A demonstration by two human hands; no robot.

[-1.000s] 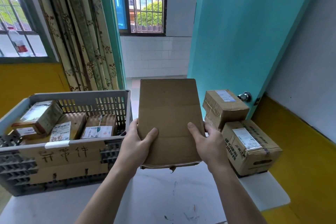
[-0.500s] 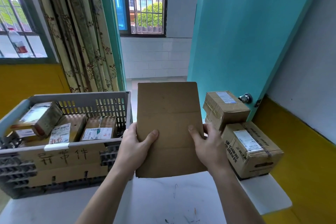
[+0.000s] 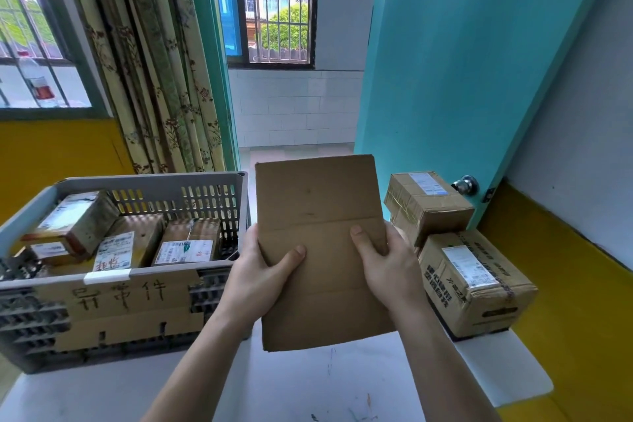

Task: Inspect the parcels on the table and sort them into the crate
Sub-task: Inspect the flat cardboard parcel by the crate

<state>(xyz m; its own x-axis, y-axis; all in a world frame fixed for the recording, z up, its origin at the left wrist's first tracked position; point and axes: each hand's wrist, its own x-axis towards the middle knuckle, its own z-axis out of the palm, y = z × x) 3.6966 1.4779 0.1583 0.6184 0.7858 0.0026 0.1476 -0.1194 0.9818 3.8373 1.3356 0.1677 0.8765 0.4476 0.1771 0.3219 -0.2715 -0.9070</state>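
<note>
While both hands grip its side edges, left hand (image 3: 255, 276) and right hand (image 3: 390, 267) with thumbs pressed on its face, the flat cardboard parcel (image 3: 320, 250) stands upright above the counter (image 3: 308, 387), the crate (image 3: 113, 271) at 9 o'clock, two boxes (image 3: 476, 284) at 3 o'clock.

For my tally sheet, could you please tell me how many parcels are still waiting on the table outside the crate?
2: a small brown taped cardboard box stacked on a larger brown labelled cardboard box, at the white table's right edge. Others may hide behind the held cardboard.
</note>
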